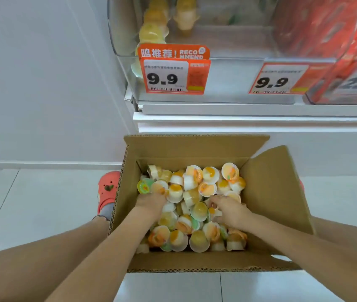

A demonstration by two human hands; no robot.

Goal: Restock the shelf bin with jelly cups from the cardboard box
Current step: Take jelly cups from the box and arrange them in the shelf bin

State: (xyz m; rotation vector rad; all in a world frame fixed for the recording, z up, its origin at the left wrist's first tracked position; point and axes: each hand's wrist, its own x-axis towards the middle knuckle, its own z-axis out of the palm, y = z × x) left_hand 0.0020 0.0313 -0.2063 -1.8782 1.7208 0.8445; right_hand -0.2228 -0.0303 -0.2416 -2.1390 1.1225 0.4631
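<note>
Both hands are down in the box (275, 192), fingers curled into the heap of cups (192, 205). The left hand (150, 202) is closed over cups at the heap's left side, fingertips buried among them; the right hand (229, 211) is bent around cups near the middle, thumb and fingers pinching into the pile. How many cups each holds I cannot tell. The cups are small clear domes with white rims, filled mostly with yellow and orange jelly over a pale creamy layer, a few green ones among them, lying tumbled every way and covering the box floor. The box is plain brown cardboard, flaps open, standing on pale floor tiles against the white shelf base. Left of it shows a coral clog (107, 190). Above, the clear bin (125, 44) holds a few yellow cups at its left end. On its front hangs an orange tag (174, 69) reading "RECOMMEND" with Chinese characters and "9.9"; a second tag (278, 79) to the right also reads "9.9". Red packets (334, 33) fill the next bin.
</note>
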